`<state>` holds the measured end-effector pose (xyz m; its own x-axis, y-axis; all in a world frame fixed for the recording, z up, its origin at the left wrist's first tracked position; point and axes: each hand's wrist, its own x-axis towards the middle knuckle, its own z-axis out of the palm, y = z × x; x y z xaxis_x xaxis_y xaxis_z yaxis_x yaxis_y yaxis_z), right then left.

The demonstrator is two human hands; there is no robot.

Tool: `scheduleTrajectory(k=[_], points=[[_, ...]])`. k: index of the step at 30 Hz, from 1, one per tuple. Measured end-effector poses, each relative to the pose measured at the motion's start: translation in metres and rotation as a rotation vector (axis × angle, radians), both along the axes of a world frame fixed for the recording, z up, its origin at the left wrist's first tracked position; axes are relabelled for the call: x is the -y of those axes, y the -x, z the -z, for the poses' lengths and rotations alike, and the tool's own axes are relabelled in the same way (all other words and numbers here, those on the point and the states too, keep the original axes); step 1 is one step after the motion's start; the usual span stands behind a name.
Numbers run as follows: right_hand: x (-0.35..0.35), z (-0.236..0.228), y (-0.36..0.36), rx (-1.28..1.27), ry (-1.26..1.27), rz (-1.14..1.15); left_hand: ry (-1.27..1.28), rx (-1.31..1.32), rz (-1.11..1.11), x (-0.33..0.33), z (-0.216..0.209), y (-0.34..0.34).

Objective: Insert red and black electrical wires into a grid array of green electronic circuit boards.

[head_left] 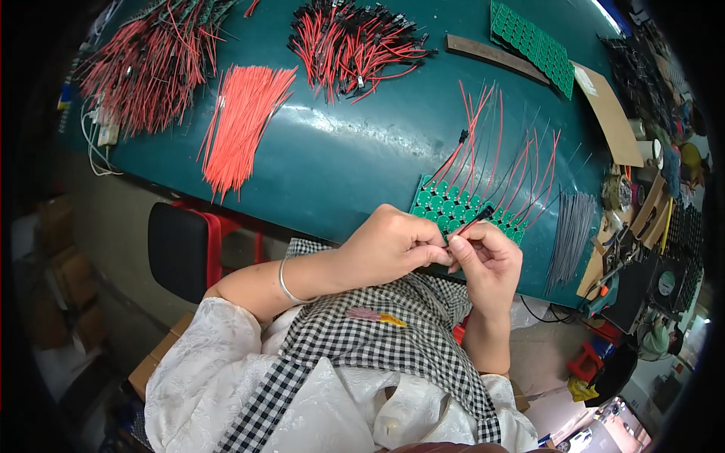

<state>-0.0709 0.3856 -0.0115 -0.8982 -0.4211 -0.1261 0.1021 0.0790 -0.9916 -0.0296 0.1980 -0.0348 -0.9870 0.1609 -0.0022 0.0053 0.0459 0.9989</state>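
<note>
My right hand pinches a short red-and-black wire lead that has a black plug at its upper end. Closed beside it, my left hand has thumb and forefinger together at the lead's lower end; the wire tips are hidden between the fingers. Just beyond my hands lies a green circuit board panel of round units, partly covered by them. Thin red wires and dark wires rise from it, and one black plug lead stands at its left part.
On the green table lie a bundle of red wires, a heap of plug leads, wired boards and grey wires. Farther right are a dark bar, bare green panels and cardboard. A stool stands left.
</note>
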Motion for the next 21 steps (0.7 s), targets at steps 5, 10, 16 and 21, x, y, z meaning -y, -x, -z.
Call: scheduleTrajectory(k=[5, 10, 16, 21], points=[[-0.006, 0.009, 0.002, 0.038, -0.042, 0.218, 0.4, -0.262, -0.028, 0.022, -0.006, 0.03], [-0.019, 0.032, 0.003, -0.231, -0.342, 0.238, 1.14, -0.597, -0.523, 0.076, 0.003, 0.121], [-0.021, 0.028, 0.009, -0.183, -0.491, 0.161, 1.535, -0.514, -0.468, 0.092, 0.028, 0.159], [-0.009, 0.025, 0.015, -0.157, -0.404, 0.239, 1.507, -0.39, -0.308, 0.082, 0.015, 0.122]])
